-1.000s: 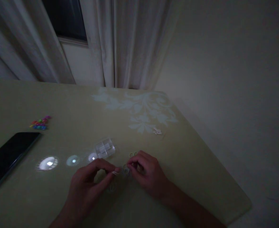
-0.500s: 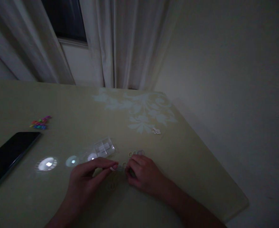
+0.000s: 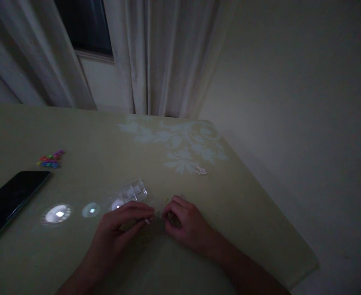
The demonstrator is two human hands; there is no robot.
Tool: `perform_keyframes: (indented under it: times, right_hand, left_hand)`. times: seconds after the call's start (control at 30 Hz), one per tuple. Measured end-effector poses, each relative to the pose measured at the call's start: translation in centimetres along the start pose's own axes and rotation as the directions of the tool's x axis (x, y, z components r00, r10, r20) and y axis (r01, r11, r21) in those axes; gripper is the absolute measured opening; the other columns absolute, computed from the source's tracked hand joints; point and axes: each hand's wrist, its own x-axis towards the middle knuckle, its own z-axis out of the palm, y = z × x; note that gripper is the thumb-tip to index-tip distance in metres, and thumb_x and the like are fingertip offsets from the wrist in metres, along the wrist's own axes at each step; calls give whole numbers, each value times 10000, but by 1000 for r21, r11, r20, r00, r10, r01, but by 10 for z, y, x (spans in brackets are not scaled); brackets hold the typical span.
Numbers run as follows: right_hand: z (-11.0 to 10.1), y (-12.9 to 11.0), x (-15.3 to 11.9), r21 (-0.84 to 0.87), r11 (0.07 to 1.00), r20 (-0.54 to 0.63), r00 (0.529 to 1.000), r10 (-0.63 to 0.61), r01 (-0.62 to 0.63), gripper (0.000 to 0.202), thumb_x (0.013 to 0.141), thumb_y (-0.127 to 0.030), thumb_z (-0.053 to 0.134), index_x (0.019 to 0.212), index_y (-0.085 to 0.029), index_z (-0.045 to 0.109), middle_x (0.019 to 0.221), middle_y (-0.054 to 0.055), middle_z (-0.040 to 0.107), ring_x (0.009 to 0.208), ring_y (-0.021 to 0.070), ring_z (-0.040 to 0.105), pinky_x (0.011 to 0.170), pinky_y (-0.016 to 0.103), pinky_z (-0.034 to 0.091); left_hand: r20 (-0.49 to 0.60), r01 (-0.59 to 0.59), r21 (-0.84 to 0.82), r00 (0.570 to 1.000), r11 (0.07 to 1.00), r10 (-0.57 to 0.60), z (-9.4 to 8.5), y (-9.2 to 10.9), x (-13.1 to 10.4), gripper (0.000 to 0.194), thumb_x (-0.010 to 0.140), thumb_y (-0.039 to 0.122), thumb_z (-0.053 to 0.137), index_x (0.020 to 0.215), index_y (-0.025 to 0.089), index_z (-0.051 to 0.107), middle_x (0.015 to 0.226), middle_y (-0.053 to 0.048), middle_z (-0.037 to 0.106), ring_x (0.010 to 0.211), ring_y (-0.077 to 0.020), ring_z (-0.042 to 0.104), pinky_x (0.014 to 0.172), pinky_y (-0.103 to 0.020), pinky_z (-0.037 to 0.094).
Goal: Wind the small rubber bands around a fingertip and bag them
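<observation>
My left hand (image 3: 122, 225) pinches a small white piece (image 3: 147, 221) between thumb and fingers; its exact kind is too small to tell. Close by on the right, my right hand (image 3: 185, 219) has its fingertips pressed together, and what they hold is hidden. A small pale ring (image 3: 159, 213) shows in the narrow gap between the two hands. Another small ring (image 3: 167, 200) lies just beyond my right fingers, partly beside others that my hand covers. Behind my left fingers sits a clear plastic compartment box (image 3: 135, 191).
A heap of small colourful pieces (image 3: 51, 159) lies at the left, near a black phone (image 3: 16, 200). Small white pieces (image 3: 201, 170) rest farther right on the table (image 3: 244, 213). Light reflections shine on its surface. Curtains (image 3: 162, 57) and a wall stand behind.
My left fingertips have shifted slightly right, closer to my right hand, and cover more of the white piece. The view has moved a little. My right hand stays nearly in place, fingers still pinched.
</observation>
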Motion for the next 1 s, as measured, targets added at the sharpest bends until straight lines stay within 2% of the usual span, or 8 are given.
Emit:
perform_keyframes:
  times: [0.13,0.23,0.4,0.57,0.63,0.73,0.83,1.0]
  right_hand:
    - [0,-9,1,318,946,-120,988,101,-58,35,873,-154,702,857,-186,703,772,-25,565,673,112,522,608,220,395]
    - [4,-13,0,388,921,-152,981,116,-49,44,888,-203,724,848,-186,719,732,-35,542,651,107,494,592,221,378]
    - [9,-15,-2,480,870,-131,972,197,-112,91,912,-265,730,883,-178,731,728,-27,565,636,107,493,566,218,377]
    - [13,-15,-3,565,816,-96,973,211,-121,171,954,-351,728,933,-181,730,772,-3,639,666,120,548,594,225,424]
    - [13,-15,-4,479,874,-150,974,171,-80,155,948,-340,752,974,-188,735,788,-3,643,686,126,571,621,231,445]
    - [17,-14,-7,205,975,-147,988,-53,83,132,966,-331,757,972,-199,757,851,13,646,772,143,614,715,251,481]
    - [23,-14,-11,-30,972,-12,973,-233,232,191,1007,-379,712,970,-201,771,932,38,667,847,163,633,790,278,496]
    - [32,-17,-15,-240,927,107,957,-270,289,146,997,-343,725,977,-199,742,956,32,668,878,176,633,819,288,507]
  left_hand:
    - [53,-27,66,998,997,24,7,-3,-6,373,929,198,722,1230,410,777,1144,23,843,983,-161,812,873,-211,627]
    - [56,-37,87,998,996,33,12,-2,-8,443,920,196,732,1304,416,728,1199,24,828,1012,-159,805,902,-219,625]
    - [41,-66,99,997,993,62,14,0,-7,381,934,164,692,1244,375,756,1169,14,832,1059,-157,789,915,-204,610]
    - [23,-54,41,998,998,53,11,6,-5,293,930,158,694,1123,355,791,952,48,839,843,-115,795,778,-145,601]
    - [-34,-11,29,999,1000,12,8,7,-3,256,929,173,696,1080,354,795,930,51,829,831,-117,787,768,-154,602]
    - [-151,70,18,986,997,-66,2,8,0,231,917,216,709,1087,342,802,995,20,830,895,-150,790,797,-201,621]
    - [-210,163,-28,964,986,-165,-2,10,2,165,902,270,720,1008,329,831,993,4,845,906,-178,804,804,-235,641]
    - [-239,315,-104,913,943,-331,-2,16,4,101,826,325,780,895,307,851,911,-10,865,816,-194,825,775,-243,655]
